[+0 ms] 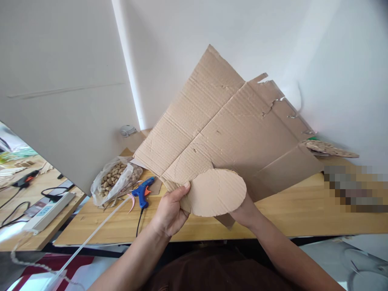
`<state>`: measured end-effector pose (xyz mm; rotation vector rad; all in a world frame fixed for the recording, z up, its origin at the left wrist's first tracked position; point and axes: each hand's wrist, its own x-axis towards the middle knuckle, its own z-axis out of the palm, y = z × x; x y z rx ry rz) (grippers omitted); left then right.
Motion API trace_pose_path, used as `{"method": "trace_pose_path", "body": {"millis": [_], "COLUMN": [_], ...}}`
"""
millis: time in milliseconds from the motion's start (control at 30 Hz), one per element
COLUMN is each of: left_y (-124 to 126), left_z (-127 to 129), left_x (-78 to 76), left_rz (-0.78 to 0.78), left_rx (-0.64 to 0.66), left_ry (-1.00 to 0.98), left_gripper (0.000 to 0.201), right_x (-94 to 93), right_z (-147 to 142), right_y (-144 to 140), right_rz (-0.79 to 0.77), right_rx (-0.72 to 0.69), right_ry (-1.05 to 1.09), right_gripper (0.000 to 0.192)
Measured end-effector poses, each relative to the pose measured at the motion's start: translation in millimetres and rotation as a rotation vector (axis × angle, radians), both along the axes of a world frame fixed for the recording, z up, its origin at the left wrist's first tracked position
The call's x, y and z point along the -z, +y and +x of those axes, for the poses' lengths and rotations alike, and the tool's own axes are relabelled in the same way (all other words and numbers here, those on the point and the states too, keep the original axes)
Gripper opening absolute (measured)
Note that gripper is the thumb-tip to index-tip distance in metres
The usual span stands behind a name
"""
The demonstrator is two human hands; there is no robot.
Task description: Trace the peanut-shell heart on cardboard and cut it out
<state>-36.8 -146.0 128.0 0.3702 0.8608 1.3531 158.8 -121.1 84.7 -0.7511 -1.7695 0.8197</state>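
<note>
Disc (216, 193): pinched w/ sheet (224, 129) by left hand (169, 212) fingers at 9 o'clock, right hand (246, 210) behind, grip hidden, steadying above surface (287, 210).

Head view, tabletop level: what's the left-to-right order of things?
Power strip → bag of nuts → blue glue gun → left hand → cardboard disc → right hand → cardboard scraps.

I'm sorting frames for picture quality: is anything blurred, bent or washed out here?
Head view: the cardboard sheet, the cardboard disc and the left hand are sharp; a pixelated patch hides part of the table at right; straight edges lean with wide-angle distortion; the wall looks bright, nearly washed out.
</note>
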Motion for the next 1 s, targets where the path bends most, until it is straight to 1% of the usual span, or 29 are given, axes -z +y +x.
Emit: {"method": "trace_pose_path", "body": {"millis": [100,200,300,467,600,700,767,900,1000], "left_y": [0.8,0.8,0.0,-4.1,-8.2,-9.1,-8.4,-7.1,-7.0], "left_z": [0.6,2.3,3.7,6.4,11.6,15.0,16.1,16.6,16.3], "left_x": [1.8,2.0,1.4,1.9,1.3,-0.9,-2.4,-3.5,-3.9], "left_rz": [-0.012,-0.018,-0.008,-0.012,-0.014,-0.013,-0.008,-0.020,-0.028], "left_rx": [0.003,-0.002,-0.001,0.021,0.040,0.049,0.051,0.049,0.041], "left_ry": [0.005,0.004,-0.003,-0.014,-0.021,-0.029,-0.029,-0.036,-0.045], "left_gripper": [0.028,0.030,0.035,0.031,0.032,0.031,0.029,0.026,0.029], "right_x": [-2.4,-4.1,-3.4,-2.0,-12.2,-22.7,-27.2,-30.0,-32.5], "right_z": [4.2,6.3,5.8,8.3,14.7,16.6,15.8,12.0,8.6], "right_y": [-1.8,-3.9,-4.9,-2.7,2.4,6.6,8.4,7.9,5.4], "right_rz": [-0.046,-0.085,-0.073,-0.059,-0.106,-0.192,-0.214,-0.161,-0.129], "right_rx": [-0.039,-0.062,-0.072,-0.059,-0.080,-0.096,-0.103,-0.128,-0.135], "right_ry": [-0.039,-0.074,-0.061,0.004,0.020,-0.002,0.000,0.009,0.002], "right_gripper": [0.034,0.034,0.037,0.043,0.053,0.052,0.051,0.049,0.049]}}
